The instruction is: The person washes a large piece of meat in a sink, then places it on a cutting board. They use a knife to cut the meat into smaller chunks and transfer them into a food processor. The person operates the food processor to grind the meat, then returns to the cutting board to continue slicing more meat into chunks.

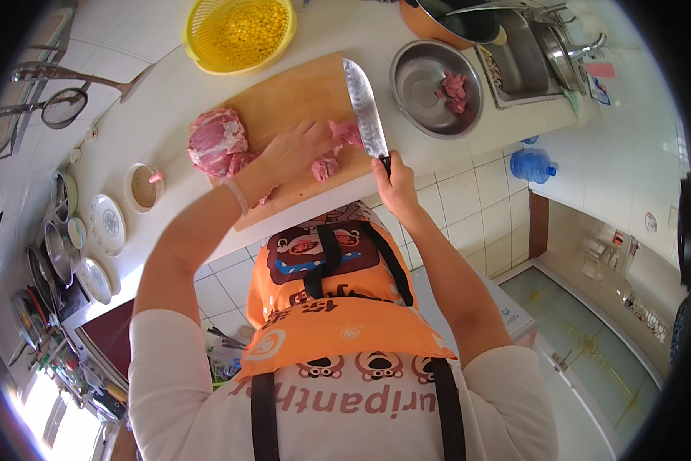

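Observation:
My right hand (399, 183) grips the black handle of a kitchen knife (364, 104). Its broad blade points away from me over the right end of a wooden cutting board (287, 86). Palm down on the board, my left hand (293, 151) reaches its fingertips to a slice of raw meat (347, 132) beside the blade. What lies under the palm is hidden. A smaller meat chunk (325, 167) sits nearer to me. At the board's left end rests a large piece of raw meat (217, 141), partly behind my left forearm. Small scraps (263, 200) lie near the front edge.
A steel bowl (408, 95) with meat pieces (453, 89) stands right of the board. Behind are a yellow basket (192, 40) of corn kernels (247, 31), an orange pot (417, 26) and a sink (521, 69). Leftward are a cup (143, 187) and plates (108, 225).

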Motion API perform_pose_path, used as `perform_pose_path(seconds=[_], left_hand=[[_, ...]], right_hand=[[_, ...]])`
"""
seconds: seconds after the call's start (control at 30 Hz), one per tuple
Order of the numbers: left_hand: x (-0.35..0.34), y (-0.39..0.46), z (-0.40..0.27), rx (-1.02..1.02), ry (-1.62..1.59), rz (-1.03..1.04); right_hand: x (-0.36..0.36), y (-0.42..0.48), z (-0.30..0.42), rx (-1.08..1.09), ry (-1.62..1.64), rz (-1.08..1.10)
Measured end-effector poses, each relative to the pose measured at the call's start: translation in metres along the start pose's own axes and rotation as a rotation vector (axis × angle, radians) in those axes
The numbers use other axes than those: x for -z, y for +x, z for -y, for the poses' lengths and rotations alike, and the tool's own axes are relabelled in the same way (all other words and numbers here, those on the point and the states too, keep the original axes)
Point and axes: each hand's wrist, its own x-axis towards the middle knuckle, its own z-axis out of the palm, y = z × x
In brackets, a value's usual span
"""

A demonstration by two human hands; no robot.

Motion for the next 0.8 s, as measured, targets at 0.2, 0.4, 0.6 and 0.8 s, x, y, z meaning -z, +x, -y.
perform_pose_path(seconds=[0.2,0.4,0.6,0.8], left_hand=[[0.007,0.039,0.006,-0.214,-0.058,0.085],[0.005,0.064,0.001,-0.278,-0.370,0.320],[-0.020,0.060,0.016,-0.559,-0.089,0.237],[-0.013,0.051,0.019,0.497,-0.300,0.183]], right_hand=[[0.001,-0.001,-0.007,0.048,0.008,-0.181],[0.020,-0.005,-0.030,-0.178,0.111,-0.233],[0.020,-0.020,-0.049,-0.227,0.090,-0.206],[0.016,-0.017,-0.043,-0.206,0.096,-0.182]])
